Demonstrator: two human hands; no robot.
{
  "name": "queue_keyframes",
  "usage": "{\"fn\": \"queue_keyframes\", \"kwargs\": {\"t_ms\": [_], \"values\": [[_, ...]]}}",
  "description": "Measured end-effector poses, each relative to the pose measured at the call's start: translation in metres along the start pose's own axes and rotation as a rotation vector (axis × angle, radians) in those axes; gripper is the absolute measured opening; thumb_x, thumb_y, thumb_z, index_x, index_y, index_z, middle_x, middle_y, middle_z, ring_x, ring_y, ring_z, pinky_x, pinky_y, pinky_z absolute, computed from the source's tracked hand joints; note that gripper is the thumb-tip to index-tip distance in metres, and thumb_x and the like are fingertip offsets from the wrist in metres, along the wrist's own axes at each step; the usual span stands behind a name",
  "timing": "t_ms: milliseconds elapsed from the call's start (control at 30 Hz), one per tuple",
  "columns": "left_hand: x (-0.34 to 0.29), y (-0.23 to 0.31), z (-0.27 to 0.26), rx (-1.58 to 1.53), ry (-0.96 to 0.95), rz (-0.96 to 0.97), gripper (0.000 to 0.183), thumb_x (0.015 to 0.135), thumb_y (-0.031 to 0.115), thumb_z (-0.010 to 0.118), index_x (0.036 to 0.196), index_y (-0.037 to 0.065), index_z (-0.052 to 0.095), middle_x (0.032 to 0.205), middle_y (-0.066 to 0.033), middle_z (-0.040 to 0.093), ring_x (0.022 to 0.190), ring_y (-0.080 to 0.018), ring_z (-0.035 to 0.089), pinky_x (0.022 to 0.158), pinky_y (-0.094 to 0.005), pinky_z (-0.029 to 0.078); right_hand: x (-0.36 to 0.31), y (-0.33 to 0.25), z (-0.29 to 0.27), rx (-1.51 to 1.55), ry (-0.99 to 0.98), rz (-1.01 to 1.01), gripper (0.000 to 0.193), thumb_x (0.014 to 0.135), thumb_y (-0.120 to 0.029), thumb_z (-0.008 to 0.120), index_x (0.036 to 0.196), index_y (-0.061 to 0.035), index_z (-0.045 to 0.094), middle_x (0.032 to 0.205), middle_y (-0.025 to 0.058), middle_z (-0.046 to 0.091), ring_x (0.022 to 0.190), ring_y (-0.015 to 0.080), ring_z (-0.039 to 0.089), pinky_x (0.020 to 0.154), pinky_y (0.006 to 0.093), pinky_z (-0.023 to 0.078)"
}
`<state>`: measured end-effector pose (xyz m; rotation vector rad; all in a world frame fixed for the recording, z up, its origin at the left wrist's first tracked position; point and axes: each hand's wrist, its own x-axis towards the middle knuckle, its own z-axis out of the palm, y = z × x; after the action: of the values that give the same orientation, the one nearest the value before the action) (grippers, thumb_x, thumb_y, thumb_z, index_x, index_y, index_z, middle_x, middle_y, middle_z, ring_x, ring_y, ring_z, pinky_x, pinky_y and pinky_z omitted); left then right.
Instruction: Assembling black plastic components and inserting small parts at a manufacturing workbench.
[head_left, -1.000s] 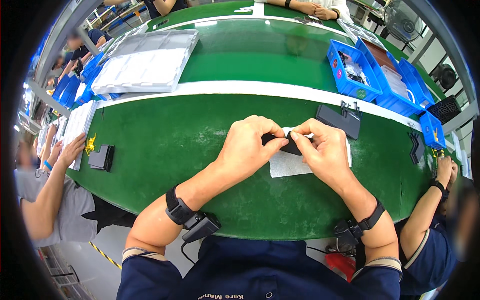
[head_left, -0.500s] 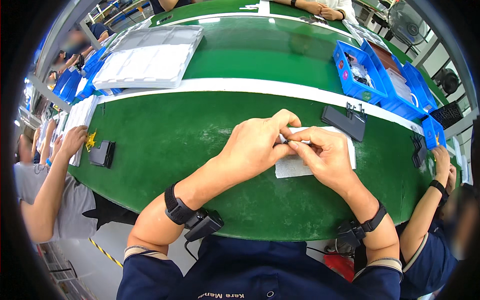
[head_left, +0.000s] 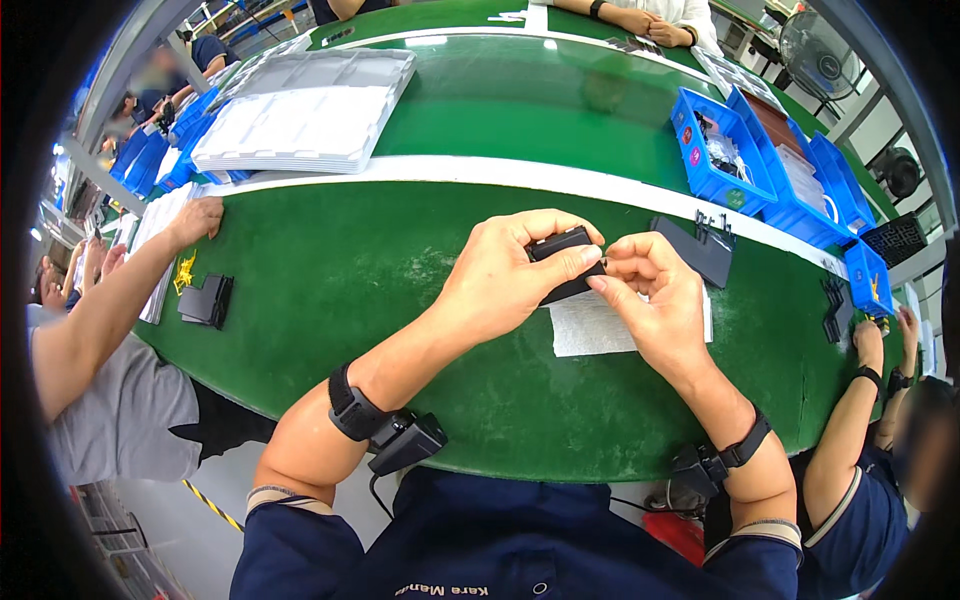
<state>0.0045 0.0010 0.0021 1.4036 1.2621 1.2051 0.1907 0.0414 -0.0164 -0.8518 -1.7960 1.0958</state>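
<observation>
My left hand (head_left: 497, 275) grips a black rectangular part (head_left: 562, 243), its thumb lying across the middle. At the part's right end, my right hand (head_left: 660, 315) has its thumb on the edge and its other fingers curled close by. Whether something small sits between those fingertips is too fine to make out. Below both hands a white cloth or paper sheet (head_left: 595, 335) lies on the green table (head_left: 400, 330). Just beyond my right hand are flat black panels (head_left: 695, 250), with small black clip-like pieces (head_left: 714, 222) at their far edge.
Blue bins (head_left: 735, 185) with loose parts stand at the far right, near a small blue bin (head_left: 868, 278). White trays (head_left: 290, 125) are stacked at the far left. Black pieces (head_left: 208, 302) and yellow bits (head_left: 185, 272) lie left. Co-workers' arms reach in from both sides.
The black part has come into view, tilted up in my left hand; before, my fingertips met over a small dark bit. The left co-worker's hand has moved farther up the table.
</observation>
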Motion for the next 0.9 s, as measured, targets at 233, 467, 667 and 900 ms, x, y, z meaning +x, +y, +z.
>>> {"fn": "queue_keyframes", "kwargs": {"t_ms": [233,467,667,900], "values": [[-0.002,0.003,0.0,0.163,0.048,0.091,0.018,0.088,0.019,0.072,0.1,0.005,0.071,0.085,0.0019,0.065,0.077,-0.0059,0.056,0.07,-0.024,0.047,0.001,-0.005,-0.002,-0.105,0.023,-0.068,0.011,0.083,-0.006,0.073,0.089,-0.0003,0.067,0.081,0.005,0.07,0.071,0.0098,0.063,0.066,0.0252,0.051],[-0.005,0.006,0.001,0.219,0.041,0.1,0.016,0.087,0.016,0.072,0.098,0.004,0.071,0.082,-0.0005,0.063,0.074,-0.0081,0.055,0.068,-0.0251,0.046,0.002,-0.003,-0.004,-0.037,-0.018,-0.028,0.008,0.084,-0.008,0.072,0.088,-0.0011,0.069,0.079,0.0032,0.07,0.07,0.0086,0.062,0.065,0.0242,0.049],[-0.001,0.011,-0.005,0.293,-0.096,0.108,0.018,0.086,0.015,0.073,0.101,0.004,0.071,0.085,0.0003,0.064,0.076,-0.0078,0.056,0.069,-0.0246,0.047,0.005,0.007,-0.007,0.178,-0.155,0.112,0.011,0.083,-0.01,0.074,0.089,-0.0005,0.07,0.08,0.0003,0.069,0.071,0.0065,0.06,0.066,0.0251,0.048],[0.016,-0.005,-0.048,0.243,-0.127,-0.043,0.022,0.093,0.014,0.064,0.111,0.004,0.069,0.085,0.0036,0.064,0.079,-0.0035,0.055,0.071,-0.0211,0.046,0.012,-0.003,-0.019,-0.272,-0.194,-0.077,0.026,0.078,-0.006,0.075,0.103,-0.0003,0.069,0.095,0.0093,0.071,0.086,0.0203,0.064,0.08,0.032,0.051]]}}
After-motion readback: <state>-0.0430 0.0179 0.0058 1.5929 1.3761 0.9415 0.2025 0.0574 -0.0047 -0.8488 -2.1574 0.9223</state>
